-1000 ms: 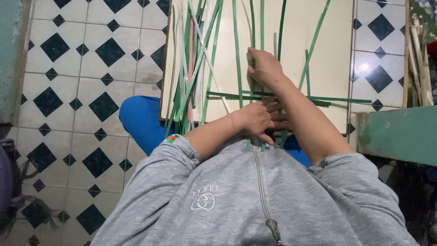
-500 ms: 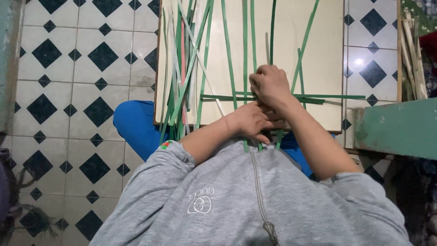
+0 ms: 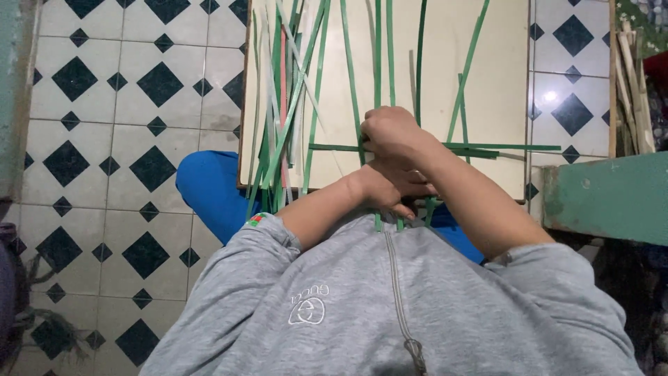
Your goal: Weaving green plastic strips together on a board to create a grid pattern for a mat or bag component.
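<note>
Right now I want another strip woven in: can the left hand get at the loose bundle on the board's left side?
Probably yes: the left hand lies beside the bundle, nothing between them, though it presses the crossed strips.

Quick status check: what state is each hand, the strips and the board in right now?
Left hand: fingers curled, pressing down on the crossed strips.
Right hand: closed on an upright green strip where it meets the crosswise ones.
Crossed strips: flat on the board, partly interlaced.
Loose strips: piled in an unwoven bundle at the board's left side.
Board: flat on the tiled floor.
</note>
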